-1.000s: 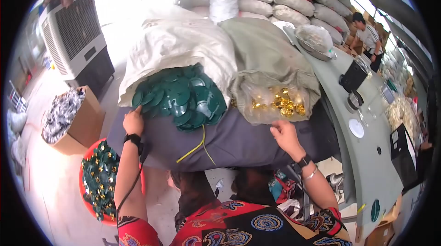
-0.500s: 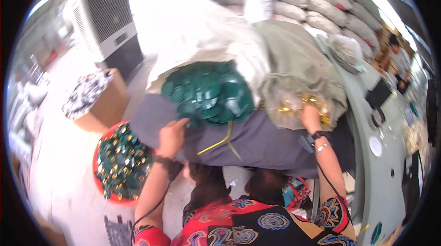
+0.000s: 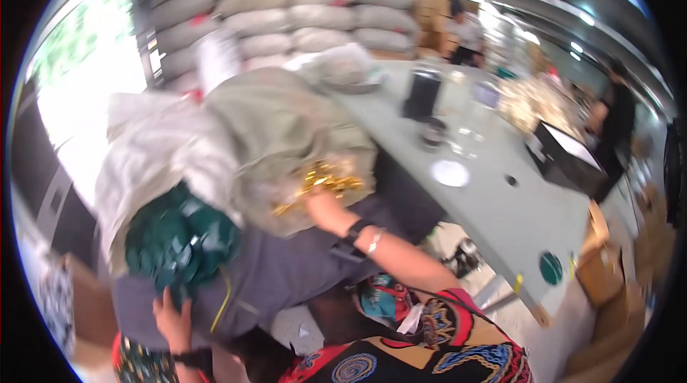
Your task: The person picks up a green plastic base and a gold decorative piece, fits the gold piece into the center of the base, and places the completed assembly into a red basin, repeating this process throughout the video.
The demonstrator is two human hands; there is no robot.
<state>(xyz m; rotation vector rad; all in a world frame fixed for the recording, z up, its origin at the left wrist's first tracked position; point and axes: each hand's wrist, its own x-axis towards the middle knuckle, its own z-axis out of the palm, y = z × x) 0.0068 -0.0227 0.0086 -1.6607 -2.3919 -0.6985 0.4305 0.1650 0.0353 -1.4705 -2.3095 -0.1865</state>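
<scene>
Shiny dark green discs (image 3: 186,233) spill from the mouth of a white woven sack (image 3: 164,136) onto the dark grey cloth (image 3: 272,279) over my lap. At the lower edge of these discs is my left hand (image 3: 174,322), its fingers apart, with green showing between them. Beside it, a grey-green sack (image 3: 286,122) holds a clear plastic bag of small shiny gold pieces (image 3: 329,177). My right hand (image 3: 327,209) reaches into these gold pieces; its fingertips are hidden and blurred among them. A yellow strap (image 3: 223,301) lies on the cloth between my hands.
To the right stands a grey-green table (image 3: 494,204) with a white disc (image 3: 449,173), a tape roll (image 3: 434,132) and a black box (image 3: 565,157). A tub of green and gold parts (image 3: 139,361) sits low at left. Stacked sacks (image 3: 286,11) line the back; two people are beyond the table.
The view has swung to the right, so the sacks sit further left and more of the table shows. My left hand's fingers have spread at the green discs. My right hand remains among the gold pieces.
</scene>
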